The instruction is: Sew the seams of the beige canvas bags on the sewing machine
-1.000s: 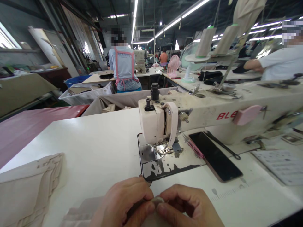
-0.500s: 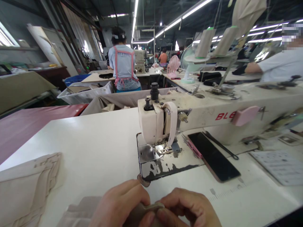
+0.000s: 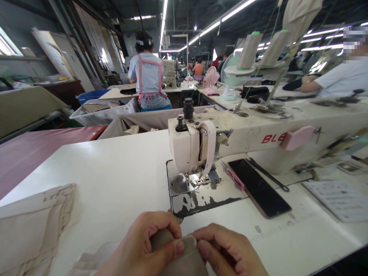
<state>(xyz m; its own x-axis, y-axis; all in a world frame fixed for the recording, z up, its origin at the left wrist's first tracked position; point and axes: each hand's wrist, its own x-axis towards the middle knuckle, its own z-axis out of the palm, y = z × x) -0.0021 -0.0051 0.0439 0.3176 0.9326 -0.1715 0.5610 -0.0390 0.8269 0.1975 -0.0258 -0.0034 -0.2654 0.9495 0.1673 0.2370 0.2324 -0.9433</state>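
- Room: long factory hall, strip lights overhead, person in a pink-strapped apron seated with their back turned.
- White table held a sewing machine, a phone and a stack of beige pieces at the left.
- Left hand and right hand both pinched a folded beige fabric piece at the near edge, short of the needle plate.
- Risk: the fold looked small; a loose pinch could let it spring open.

Beige fabric piece and both hands cut off below.
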